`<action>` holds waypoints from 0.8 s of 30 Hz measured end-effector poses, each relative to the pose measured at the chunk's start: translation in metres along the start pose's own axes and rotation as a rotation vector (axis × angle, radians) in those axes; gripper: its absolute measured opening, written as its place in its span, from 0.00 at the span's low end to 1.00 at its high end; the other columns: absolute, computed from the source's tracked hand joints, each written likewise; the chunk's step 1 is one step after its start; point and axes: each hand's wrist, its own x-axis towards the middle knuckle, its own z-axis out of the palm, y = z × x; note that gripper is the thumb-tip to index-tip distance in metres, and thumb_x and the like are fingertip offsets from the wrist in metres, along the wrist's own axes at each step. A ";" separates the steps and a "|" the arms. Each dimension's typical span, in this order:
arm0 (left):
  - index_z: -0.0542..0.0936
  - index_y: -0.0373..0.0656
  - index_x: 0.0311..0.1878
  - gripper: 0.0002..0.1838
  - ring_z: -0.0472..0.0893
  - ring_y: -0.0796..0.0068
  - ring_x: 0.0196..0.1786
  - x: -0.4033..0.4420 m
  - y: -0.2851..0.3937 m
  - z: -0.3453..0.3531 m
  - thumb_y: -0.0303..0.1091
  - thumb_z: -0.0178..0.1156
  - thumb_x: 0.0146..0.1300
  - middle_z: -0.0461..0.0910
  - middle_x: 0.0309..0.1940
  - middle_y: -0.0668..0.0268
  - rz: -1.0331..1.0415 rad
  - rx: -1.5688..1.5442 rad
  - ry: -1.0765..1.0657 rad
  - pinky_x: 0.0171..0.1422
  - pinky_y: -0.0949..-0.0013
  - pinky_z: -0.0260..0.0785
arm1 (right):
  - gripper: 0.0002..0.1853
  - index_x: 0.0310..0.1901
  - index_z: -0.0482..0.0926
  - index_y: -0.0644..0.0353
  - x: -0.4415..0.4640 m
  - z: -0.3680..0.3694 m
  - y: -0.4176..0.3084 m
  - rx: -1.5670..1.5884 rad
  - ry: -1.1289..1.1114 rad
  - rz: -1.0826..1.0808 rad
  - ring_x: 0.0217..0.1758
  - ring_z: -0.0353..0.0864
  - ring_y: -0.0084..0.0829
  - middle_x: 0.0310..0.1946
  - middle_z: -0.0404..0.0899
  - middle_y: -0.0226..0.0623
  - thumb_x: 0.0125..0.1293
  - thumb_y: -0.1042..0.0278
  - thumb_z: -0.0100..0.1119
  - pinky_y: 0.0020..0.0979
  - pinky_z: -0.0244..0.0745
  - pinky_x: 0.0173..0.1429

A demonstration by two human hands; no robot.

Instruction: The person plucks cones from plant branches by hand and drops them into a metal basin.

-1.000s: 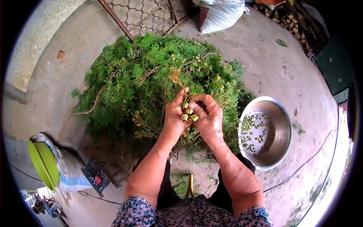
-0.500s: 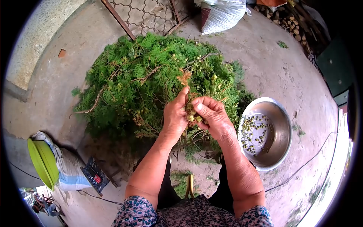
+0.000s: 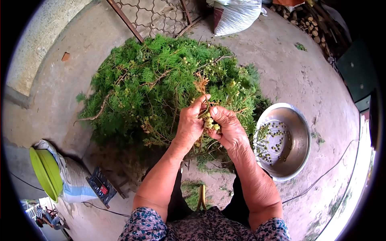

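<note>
My left hand (image 3: 190, 123) is closed around a conifer sprig whose browned tip (image 3: 201, 84) sticks up past the fingers. Against it, my right hand (image 3: 231, 127) is bent round a cluster of pale green seed cones (image 3: 210, 123), thumb on top. Both hands meet just above the near side of a big heap of green conifer branches (image 3: 148, 76). To the right of the heap stands a metal basin (image 3: 302, 154) with many small green cones scattered on its bottom.
A lime-green tub (image 3: 40, 172) leans by a sack (image 3: 78, 182) at the left, beside a dark crate (image 3: 100, 186). Behind the heap are a wire-mesh frame (image 3: 155, 20) and a white sack (image 3: 237, 18). Stacked firewood (image 3: 309, 28) lies at back right. A cable (image 3: 321, 170) crosses the floor.
Both hands have shifted slightly to the right with the sprig. The right thumb has moved up and right, and more of the cone cluster shows between the hands.
</note>
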 end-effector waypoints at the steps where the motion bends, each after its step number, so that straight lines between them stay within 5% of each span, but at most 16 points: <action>1: 0.72 0.42 0.54 0.21 0.76 0.83 0.31 0.002 0.002 0.001 0.22 0.57 0.56 0.77 0.31 0.69 0.032 0.036 0.006 0.34 0.79 0.70 | 0.11 0.30 0.77 0.59 0.002 -0.005 0.001 0.097 -0.067 -0.008 0.15 0.66 0.16 0.22 0.75 0.28 0.60 0.60 0.58 0.17 0.54 0.14; 2: 0.71 0.40 0.55 0.21 0.73 0.85 0.29 -0.001 0.006 -0.001 0.22 0.57 0.56 0.75 0.28 0.72 -0.306 -0.730 -0.033 0.33 0.81 0.70 | 0.11 0.31 0.77 0.58 0.002 -0.008 0.002 0.194 -0.133 -0.015 0.15 0.66 0.16 0.23 0.75 0.27 0.61 0.59 0.57 0.17 0.54 0.14; 7: 0.72 0.37 0.52 0.15 0.73 0.86 0.31 -0.004 0.005 0.002 0.27 0.53 0.62 0.75 0.32 0.70 -0.087 -0.270 0.017 0.32 0.82 0.68 | 0.13 0.31 0.76 0.62 0.000 0.000 -0.003 0.112 0.037 -0.015 0.17 0.68 0.21 0.24 0.76 0.31 0.62 0.59 0.55 0.18 0.58 0.15; 8: 0.72 0.37 0.52 0.15 0.73 0.86 0.31 -0.003 0.003 0.001 0.27 0.53 0.62 0.75 0.32 0.70 -0.086 -0.271 0.019 0.32 0.82 0.68 | 0.14 0.34 0.75 0.62 0.000 0.002 -0.005 0.109 0.022 -0.025 0.19 0.69 0.22 0.26 0.76 0.33 0.62 0.57 0.54 0.19 0.60 0.17; 10: 0.74 0.36 0.50 0.13 0.73 0.87 0.33 0.002 -0.007 0.000 0.27 0.53 0.62 0.76 0.35 0.69 -0.327 -0.877 0.115 0.34 0.82 0.68 | 0.17 0.40 0.73 0.62 0.000 0.005 -0.006 0.104 -0.010 -0.044 0.24 0.72 0.24 0.32 0.77 0.36 0.64 0.53 0.50 0.20 0.63 0.20; 12: 0.77 0.36 0.45 0.10 0.71 0.87 0.25 0.008 -0.011 -0.002 0.29 0.53 0.63 0.75 0.25 0.73 -0.142 -0.518 0.225 0.29 0.81 0.65 | 0.21 0.43 0.71 0.63 0.001 0.005 -0.008 0.086 -0.023 -0.040 0.26 0.72 0.25 0.34 0.76 0.38 0.66 0.49 0.46 0.21 0.64 0.21; 15: 0.78 0.41 0.44 0.11 0.64 0.87 0.18 0.008 -0.004 -0.008 0.35 0.55 0.62 0.68 0.14 0.76 -0.260 -0.417 0.229 0.21 0.80 0.52 | 0.27 0.43 0.71 0.65 0.001 0.003 -0.012 0.184 0.005 -0.049 0.26 0.70 0.25 0.32 0.75 0.40 0.66 0.43 0.41 0.20 0.62 0.20; 18: 0.78 0.41 0.42 0.10 0.64 0.87 0.18 0.009 -0.013 -0.007 0.36 0.55 0.62 0.68 0.14 0.75 -0.229 -0.298 0.243 0.20 0.81 0.52 | 0.28 0.38 0.72 0.64 0.002 -0.012 -0.020 0.220 -0.024 -0.039 0.18 0.67 0.23 0.28 0.74 0.38 0.65 0.41 0.40 0.20 0.59 0.17; 19: 0.78 0.38 0.42 0.10 0.65 0.86 0.17 0.010 -0.017 -0.005 0.34 0.55 0.62 0.69 0.16 0.75 -0.283 -0.628 0.211 0.20 0.80 0.54 | 0.27 0.35 0.72 0.64 0.001 -0.017 -0.026 0.263 0.005 -0.057 0.15 0.64 0.22 0.27 0.74 0.37 0.65 0.42 0.39 0.20 0.56 0.14; 20: 0.77 0.35 0.41 0.09 0.66 0.85 0.16 0.009 -0.020 -0.004 0.30 0.56 0.61 0.71 0.18 0.73 -0.300 -0.645 0.197 0.20 0.80 0.55 | 0.27 0.36 0.72 0.63 -0.001 -0.025 -0.037 0.297 0.033 -0.088 0.14 0.64 0.22 0.27 0.74 0.37 0.65 0.42 0.40 0.20 0.55 0.13; 23: 0.77 0.32 0.42 0.09 0.67 0.85 0.17 0.007 -0.026 0.002 0.25 0.57 0.58 0.72 0.22 0.70 -0.335 -0.862 0.195 0.20 0.80 0.57 | 0.25 0.36 0.71 0.64 -0.014 -0.069 -0.069 0.343 0.217 -0.353 0.20 0.69 0.24 0.26 0.73 0.38 0.66 0.44 0.40 0.21 0.61 0.18; 24: 0.77 0.33 0.42 0.09 0.67 0.85 0.17 0.005 -0.029 0.002 0.26 0.57 0.59 0.72 0.22 0.70 -0.177 -0.562 0.149 0.21 0.80 0.57 | 0.24 0.36 0.71 0.64 -0.021 -0.087 -0.074 0.337 0.303 -0.420 0.23 0.70 0.26 0.26 0.73 0.38 0.67 0.45 0.40 0.22 0.63 0.21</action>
